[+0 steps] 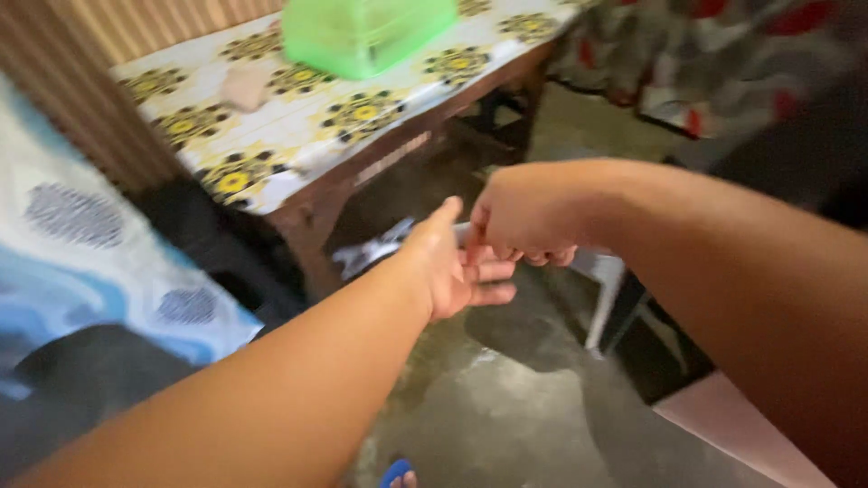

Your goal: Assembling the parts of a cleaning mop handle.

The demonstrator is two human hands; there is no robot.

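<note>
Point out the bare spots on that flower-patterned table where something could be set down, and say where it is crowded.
On the table, free room lies along the near edge, from the front corner toward the far end. The green plastic cover crowds the far middle; a small pale thing sits left of it. Both hands, left hand and right hand, meet above the floor.

Table ahead of you, wet floor beneath

Your wooden table [312, 212] wears a white cloth [271, 126] patterned with yellow flowers; on it sit a green plastic cover [366, 34] and a small pinkish lump [244, 88]. The concrete floor [506, 407] below shows damp patches.
</note>
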